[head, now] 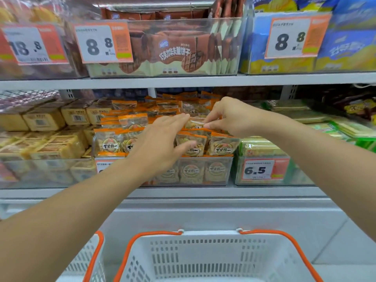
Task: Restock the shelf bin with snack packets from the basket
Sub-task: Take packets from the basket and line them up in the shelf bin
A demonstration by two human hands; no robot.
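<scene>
Snack packets (191,144), clear with orange top seams and a round printed emblem, fill the clear shelf bin (215,171) on the lower shelf, standing in rows at the front and piled loosely behind. One packet (196,121) sits between my two hands above the front row: my right hand (230,117) pinches its right edge between thumb and curled fingers, while my left hand (160,139) lies flat with fingers straight, fingertips touching the packet's left side and thumb resting against a front-row packet. Below me, the white basket (213,259) with orange handles stands in front of the shelf (what shows of its inside looks bare), and a second basket (89,259) of the same kind is just beside it on the left. To the left of the bin are yellow-wrapped blocks (44,119); to the right, green packs behind a price tag (262,169) reading 6.5. On the shelf above, brown biscuit packs (173,51) sit in another clear bin, tagged 8.8.
</scene>
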